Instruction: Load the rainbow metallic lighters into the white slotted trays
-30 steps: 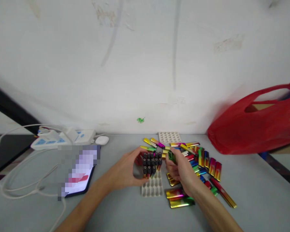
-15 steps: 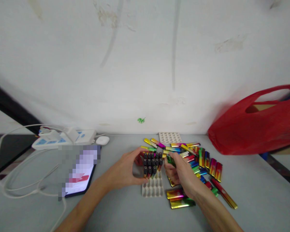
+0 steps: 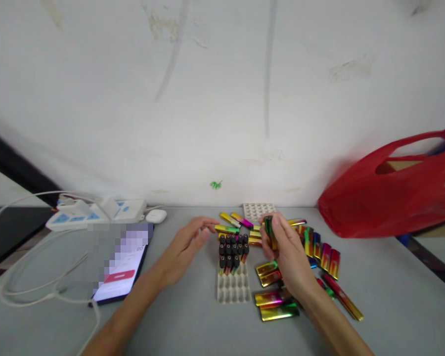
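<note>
My right hand (image 3: 284, 247) is closed around a shiny green-and-gold flat stick (image 3: 270, 232), held upright above the scattered pile. My left hand (image 3: 185, 249) is open and holds nothing, its fingertips just left of the grid tray. In the far rows of that pale moulded tray (image 3: 233, 290) stand several similar sticks with black tips (image 3: 229, 249), each tip with a small hole. The tray's near rows show bare pockets. To the right lie many loose glossy sticks (image 3: 331, 259) in gold, red, purple, green and blue, partly hidden by my right hand.
A second pale tray (image 3: 258, 211) lies against the wall. On the left are a phone (image 3: 122, 269), a white power strip (image 3: 96, 215), looping white cables (image 3: 25, 301) and a small white case (image 3: 156, 216). A red plastic bag (image 3: 389, 193) stands at the far right.
My left hand has let go of the black-tipped group and drawn back left, fingers opening. My right hand has risen slightly and moved right, turning the green-and-gold stick more upright.
</note>
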The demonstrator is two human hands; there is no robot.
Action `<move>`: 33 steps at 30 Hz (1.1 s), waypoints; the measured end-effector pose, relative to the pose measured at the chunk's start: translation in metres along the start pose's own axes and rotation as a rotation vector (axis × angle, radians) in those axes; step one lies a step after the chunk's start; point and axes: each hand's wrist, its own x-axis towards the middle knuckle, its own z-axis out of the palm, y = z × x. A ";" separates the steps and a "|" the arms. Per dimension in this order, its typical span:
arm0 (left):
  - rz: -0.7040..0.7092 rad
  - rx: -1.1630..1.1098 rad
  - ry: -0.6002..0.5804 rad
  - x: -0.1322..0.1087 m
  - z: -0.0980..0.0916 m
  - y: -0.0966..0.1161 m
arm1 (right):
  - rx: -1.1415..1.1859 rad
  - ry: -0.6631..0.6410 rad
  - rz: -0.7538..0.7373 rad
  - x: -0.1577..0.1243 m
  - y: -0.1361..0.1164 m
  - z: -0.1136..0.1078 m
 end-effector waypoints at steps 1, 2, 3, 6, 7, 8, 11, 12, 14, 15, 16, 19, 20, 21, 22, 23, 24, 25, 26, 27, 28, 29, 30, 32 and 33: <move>0.011 0.063 0.008 0.001 0.003 0.000 | -0.008 -0.012 -0.047 0.000 0.000 -0.001; 0.033 0.120 0.003 0.002 0.007 -0.001 | -0.003 -0.030 -0.076 0.001 0.000 -0.003; 0.064 0.165 -0.010 0.003 0.010 -0.003 | 0.006 -0.044 -0.089 0.001 0.000 -0.004; 0.139 0.264 -0.015 0.004 0.017 -0.009 | -0.035 -0.043 -0.098 0.002 -0.001 -0.008; 0.153 0.292 -0.011 0.003 0.019 -0.011 | -0.075 -0.019 -0.117 0.002 -0.003 -0.008; 0.163 0.318 -0.010 0.003 0.020 -0.013 | -0.120 0.007 -0.142 0.002 -0.006 -0.009; 0.173 0.382 -0.024 0.002 0.021 -0.013 | -0.189 -0.005 -0.150 0.001 -0.016 -0.011; 0.177 0.400 -0.027 0.002 0.021 -0.013 | -0.186 -0.052 -0.127 0.000 -0.020 -0.012; 0.187 0.428 -0.025 0.002 0.021 -0.011 | -0.184 -0.180 -0.077 -0.002 -0.025 -0.015; 0.190 0.438 -0.021 0.002 0.021 -0.011 | -0.197 -0.246 -0.054 -0.003 -0.027 -0.017; 0.191 0.445 -0.017 0.002 0.021 -0.010 | -0.222 -0.306 -0.033 -0.004 -0.028 -0.019; 0.185 0.459 -0.015 0.002 0.021 -0.011 | -0.340 -0.456 0.015 -0.008 -0.027 -0.022; 0.184 0.466 -0.012 0.002 0.021 -0.012 | -0.388 -0.493 0.016 -0.008 -0.026 -0.023; 0.185 0.475 -0.008 0.002 0.021 -0.012 | -0.439 -0.524 0.006 -0.009 -0.024 -0.023; 0.188 0.487 -0.003 0.002 0.021 -0.013 | -0.491 -0.551 -0.013 -0.009 -0.023 -0.023; 0.191 0.502 0.001 0.002 0.021 -0.013 | -0.543 -0.572 -0.036 -0.009 -0.021 -0.022; 0.191 0.517 0.001 0.002 0.021 -0.014 | -0.590 -0.585 -0.062 -0.009 -0.020 -0.021; 0.190 0.531 -0.005 0.002 0.021 -0.014 | -0.632 -0.594 -0.089 -0.010 -0.019 -0.020; 0.191 0.543 -0.013 0.002 0.021 -0.015 | -0.665 -0.597 -0.114 -0.010 -0.019 -0.019; 0.192 0.553 -0.022 0.002 0.021 -0.015 | -0.687 -0.595 -0.136 -0.010 -0.019 -0.019; 0.193 0.562 -0.032 0.002 0.021 -0.015 | -0.700 -0.593 -0.157 -0.011 -0.019 -0.018; 0.196 0.570 -0.039 0.002 0.021 -0.016 | -0.706 -0.591 -0.176 -0.011 -0.019 -0.018; 0.199 0.575 -0.041 0.002 0.021 -0.016 | -0.709 -0.587 -0.193 -0.011 -0.019 -0.018; 0.202 0.578 -0.036 0.002 0.021 -0.016 | -0.721 -0.574 -0.219 -0.012 -0.019 -0.018; 0.203 0.578 -0.030 0.002 0.021 -0.017 | -0.728 -0.565 -0.230 -0.012 -0.019 -0.018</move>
